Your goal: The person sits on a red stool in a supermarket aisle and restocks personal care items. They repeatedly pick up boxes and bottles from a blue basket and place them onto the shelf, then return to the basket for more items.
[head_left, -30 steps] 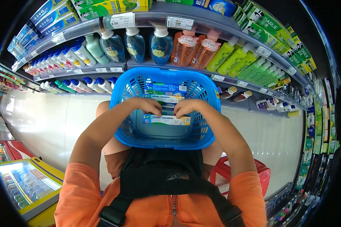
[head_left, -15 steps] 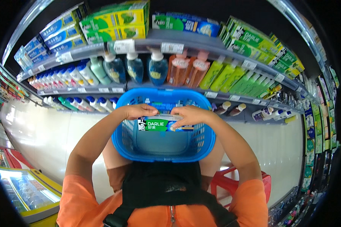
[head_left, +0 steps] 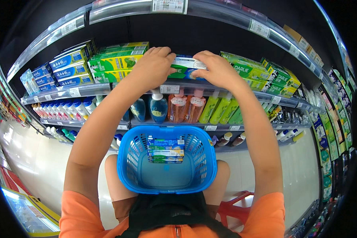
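Both of my hands are at the shelf, at the two ends of a blue and green toothpaste box (head_left: 182, 71) with a white upper side. My left hand (head_left: 156, 65) grips its left end, the thumb on the front and the fingers over the top. On the right end, my right hand (head_left: 214, 67) holds it the same way. More blue packaging shows just behind it, mostly hidden. Below, a blue plastic basket (head_left: 127, 174) rests on my lap. Several toothpaste boxes (head_left: 166, 152) lie stacked inside, against its far side.
Yellow-green toothpaste boxes (head_left: 117, 63) stand left of my hands, and green ones (head_left: 246, 69) to the right. Pump bottles (head_left: 176, 107) line the shelf below. Another shelf edge (head_left: 218, 20) runs above. A red stool (head_left: 234, 208) and a yellow-edged freezer (head_left: 31, 210) are lower down.
My hands have moved from inside the basket up to the shelf and now grip a box there. The view has tilted up, so the basket sits lower; boxes still lie in it.
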